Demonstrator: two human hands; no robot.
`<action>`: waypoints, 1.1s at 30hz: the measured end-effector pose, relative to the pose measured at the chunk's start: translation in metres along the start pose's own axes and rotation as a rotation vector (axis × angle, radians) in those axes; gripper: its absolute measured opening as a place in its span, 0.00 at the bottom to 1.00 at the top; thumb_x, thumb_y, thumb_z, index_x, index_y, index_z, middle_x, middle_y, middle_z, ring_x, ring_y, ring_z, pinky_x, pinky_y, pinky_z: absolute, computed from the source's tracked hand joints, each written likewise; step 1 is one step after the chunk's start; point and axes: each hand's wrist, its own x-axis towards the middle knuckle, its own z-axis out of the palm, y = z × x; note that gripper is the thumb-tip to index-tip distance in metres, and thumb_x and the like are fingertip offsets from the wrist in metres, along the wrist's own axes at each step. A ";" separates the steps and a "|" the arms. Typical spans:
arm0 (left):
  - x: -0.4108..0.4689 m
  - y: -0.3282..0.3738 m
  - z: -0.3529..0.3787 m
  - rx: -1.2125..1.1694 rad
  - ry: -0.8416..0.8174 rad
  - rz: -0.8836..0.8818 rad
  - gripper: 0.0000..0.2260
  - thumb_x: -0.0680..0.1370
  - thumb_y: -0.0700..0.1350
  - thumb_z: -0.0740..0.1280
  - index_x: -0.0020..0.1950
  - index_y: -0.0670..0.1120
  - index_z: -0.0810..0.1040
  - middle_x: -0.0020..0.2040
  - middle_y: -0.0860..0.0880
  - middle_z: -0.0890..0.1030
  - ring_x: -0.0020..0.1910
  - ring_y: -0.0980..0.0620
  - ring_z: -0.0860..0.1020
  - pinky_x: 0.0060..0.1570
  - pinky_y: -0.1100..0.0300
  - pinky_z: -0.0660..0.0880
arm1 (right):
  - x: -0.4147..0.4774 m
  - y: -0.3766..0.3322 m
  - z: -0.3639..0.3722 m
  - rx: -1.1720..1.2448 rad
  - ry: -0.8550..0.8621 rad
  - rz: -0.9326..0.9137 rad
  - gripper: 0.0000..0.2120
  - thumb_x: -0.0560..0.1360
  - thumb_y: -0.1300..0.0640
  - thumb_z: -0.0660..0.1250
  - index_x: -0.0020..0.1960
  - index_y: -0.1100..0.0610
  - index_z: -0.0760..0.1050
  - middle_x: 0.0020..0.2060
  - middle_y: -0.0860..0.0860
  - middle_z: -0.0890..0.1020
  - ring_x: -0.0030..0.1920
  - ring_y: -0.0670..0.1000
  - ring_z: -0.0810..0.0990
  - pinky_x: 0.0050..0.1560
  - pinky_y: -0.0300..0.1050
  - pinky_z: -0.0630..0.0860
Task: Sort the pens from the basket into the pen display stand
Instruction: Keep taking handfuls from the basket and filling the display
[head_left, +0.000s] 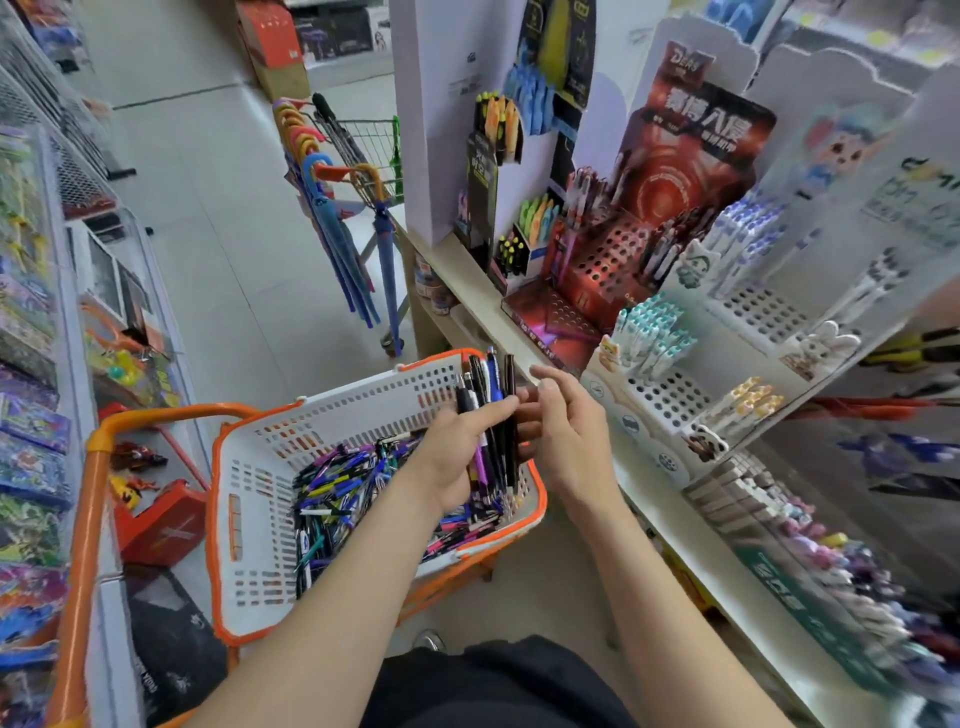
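A white basket with an orange rim (332, 410) sits in front of me, holding a heap of several mixed pens (337, 493). My left hand (457, 447) grips an upright bundle of several dark pens (488, 384) above the basket's right side. My right hand (561, 421) is beside the bundle, its fingertips touching the pens, fingers loosely bent. The red perforated pen display stand (608, 260) stands on the shelf at the right, with some pens in its upper holes. White perforated stands (670, 395) with teal and yellow pens sit nearer me.
The basket rests on an orange cart (88, 499). A shelf edge (519, 332) runs diagonally on the right. A rack of umbrellas (337, 218) and a wire trolley stand ahead in the aisle. Toy shelves line the left side.
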 end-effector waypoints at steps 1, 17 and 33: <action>0.002 -0.004 0.010 0.008 -0.032 -0.032 0.13 0.84 0.41 0.67 0.67 0.36 0.81 0.57 0.37 0.85 0.53 0.42 0.86 0.51 0.49 0.84 | 0.000 -0.002 -0.014 -0.019 -0.035 -0.013 0.12 0.88 0.55 0.59 0.64 0.51 0.80 0.43 0.52 0.86 0.36 0.51 0.81 0.33 0.48 0.78; 0.024 -0.112 0.153 -0.033 -0.156 -0.245 0.16 0.86 0.39 0.58 0.71 0.34 0.76 0.64 0.35 0.83 0.59 0.39 0.85 0.54 0.46 0.84 | -0.036 -0.006 -0.198 -0.128 0.464 -0.172 0.06 0.85 0.57 0.63 0.59 0.55 0.77 0.41 0.50 0.86 0.41 0.50 0.86 0.45 0.56 0.84; 0.037 -0.124 0.195 -0.148 -0.077 -0.309 0.13 0.86 0.41 0.61 0.66 0.37 0.79 0.53 0.41 0.86 0.49 0.46 0.87 0.49 0.51 0.84 | -0.072 0.041 -0.247 -0.820 0.177 -0.705 0.06 0.71 0.53 0.75 0.48 0.51 0.84 0.52 0.42 0.86 0.62 0.48 0.81 0.64 0.56 0.71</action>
